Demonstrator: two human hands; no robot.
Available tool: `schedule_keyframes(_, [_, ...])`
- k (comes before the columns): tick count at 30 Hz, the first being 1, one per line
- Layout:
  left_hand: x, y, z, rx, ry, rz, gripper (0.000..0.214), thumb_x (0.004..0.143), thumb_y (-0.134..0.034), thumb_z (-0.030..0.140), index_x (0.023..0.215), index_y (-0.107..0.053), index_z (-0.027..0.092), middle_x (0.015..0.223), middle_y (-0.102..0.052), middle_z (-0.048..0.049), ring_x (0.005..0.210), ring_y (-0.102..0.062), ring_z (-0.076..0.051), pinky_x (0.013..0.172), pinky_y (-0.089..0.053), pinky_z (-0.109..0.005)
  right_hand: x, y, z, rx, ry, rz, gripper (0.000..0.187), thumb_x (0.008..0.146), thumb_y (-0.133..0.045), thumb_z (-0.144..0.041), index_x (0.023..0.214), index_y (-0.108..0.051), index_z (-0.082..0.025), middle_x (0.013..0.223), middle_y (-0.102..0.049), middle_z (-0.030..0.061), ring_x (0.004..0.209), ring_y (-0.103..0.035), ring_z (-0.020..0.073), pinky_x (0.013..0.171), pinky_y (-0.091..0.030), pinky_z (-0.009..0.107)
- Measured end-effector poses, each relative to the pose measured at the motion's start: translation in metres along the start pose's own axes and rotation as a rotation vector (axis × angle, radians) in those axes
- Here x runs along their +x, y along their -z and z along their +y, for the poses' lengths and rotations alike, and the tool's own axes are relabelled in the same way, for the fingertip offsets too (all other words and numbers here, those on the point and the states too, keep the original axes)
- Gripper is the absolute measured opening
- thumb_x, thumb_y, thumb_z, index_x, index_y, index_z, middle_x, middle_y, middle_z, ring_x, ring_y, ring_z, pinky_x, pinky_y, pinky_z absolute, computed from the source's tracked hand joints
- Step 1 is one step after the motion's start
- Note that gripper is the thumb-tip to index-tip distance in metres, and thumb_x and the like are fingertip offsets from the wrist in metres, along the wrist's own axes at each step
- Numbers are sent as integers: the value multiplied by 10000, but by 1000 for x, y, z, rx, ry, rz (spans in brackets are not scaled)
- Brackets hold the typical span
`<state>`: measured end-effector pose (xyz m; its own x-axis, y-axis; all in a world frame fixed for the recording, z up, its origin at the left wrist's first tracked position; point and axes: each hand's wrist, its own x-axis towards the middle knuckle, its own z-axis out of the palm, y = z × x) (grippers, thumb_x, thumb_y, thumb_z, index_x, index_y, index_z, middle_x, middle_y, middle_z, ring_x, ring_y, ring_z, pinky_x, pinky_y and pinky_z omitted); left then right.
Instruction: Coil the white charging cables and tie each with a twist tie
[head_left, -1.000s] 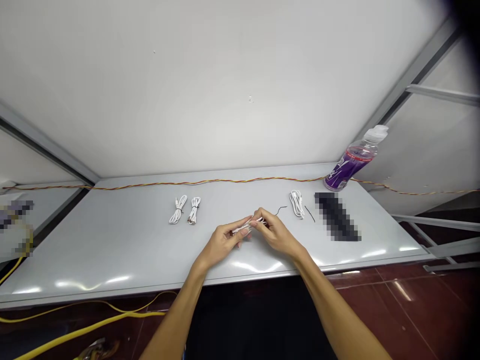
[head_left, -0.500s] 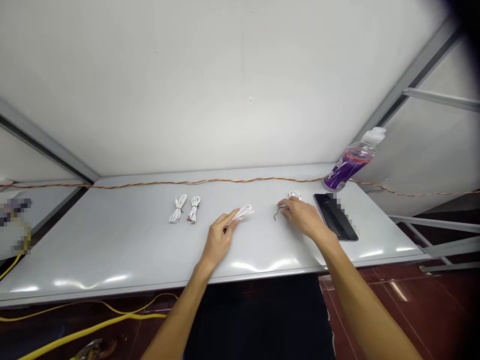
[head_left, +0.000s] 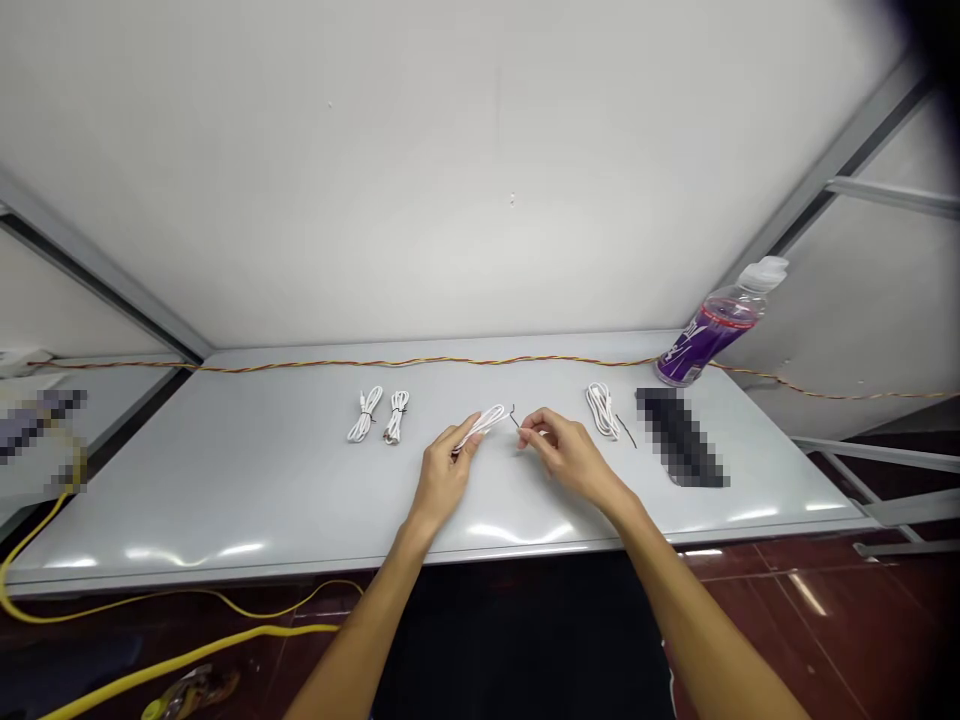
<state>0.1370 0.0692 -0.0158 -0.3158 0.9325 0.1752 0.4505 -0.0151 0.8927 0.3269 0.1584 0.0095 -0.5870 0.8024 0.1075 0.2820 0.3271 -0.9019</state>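
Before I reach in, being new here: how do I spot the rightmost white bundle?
On the grey table, find the purple-labelled bottle at right. The white cable bundle lies between it and the right hand; unlike the two tied bundles at left, it has a black tie lying beside it.

Four white looped cables [head_left: 601, 410] and two loose thin black ties [head_left: 625, 431] are showing left of one clear plastic purple-labelled bottle [head_left: 697, 345].
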Motion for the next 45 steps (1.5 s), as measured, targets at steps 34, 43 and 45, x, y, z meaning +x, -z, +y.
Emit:
schedule_keyframes(34, [0, 3, 3, -552, 154, -49, 358, 878, -617, 457, 1008, -714, 137, 712, -522, 3, 634, -418, -96, 645, -374, -231, -5, -56, -2, 662, -60, 3, 380, 819, -702, -325, 1067, -419, -265, 892, -692, 4, 756, -652, 171, 604, -549, 286])
schedule_keyframes(43, [-3, 12, 14, -673, 234, -351, 295, 859, -655, 420, 873, -669, 126, 775, -592, -35, 707, -519, -128, 665, -390, -247, -6, -17, -8, -93, 503, -189, 584, 856, -428, 9, 1339, -565, -289, 901, -630, 40, 813, -550, 173, 735, -463, 308])
schedule_keyframes(45, [-3, 12, 15, -723, 242, -364, 263, 846, -684, 386, 798, -600, 141, 700, -539, 8, 642, -483, -94, 618, -364, -222, -6, -15, -9, -118, 541, -197, 601, 875, -429, 5, 1381, -534, -301, 848, -614, 31, 787, -521, 173, 706, -449, 294])
